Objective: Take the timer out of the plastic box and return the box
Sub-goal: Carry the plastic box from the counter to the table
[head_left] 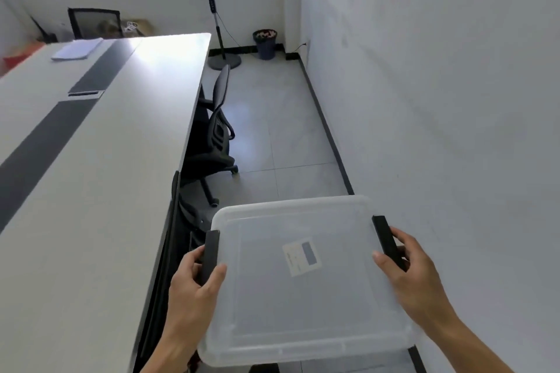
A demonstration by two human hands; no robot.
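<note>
I hold a translucent plastic box (pixel 303 297) with its lid on, in the air to the right of the long table. A small label sits in the middle of the lid. My left hand (pixel 194 281) grips the black latch on the box's left side. On the opposite side my right hand (pixel 415 275) grips the other black latch. The frosted lid hides whatever is inside, and no timer shows anywhere.
A long white table (pixel 91 160) with a dark strip runs along the left, with papers (pixel 77 49) at its far end. Black office chairs (pixel 216 130) are tucked under its right edge. A standing fan (pixel 212 9) and a bin (pixel 265 43) stand by the far wall.
</note>
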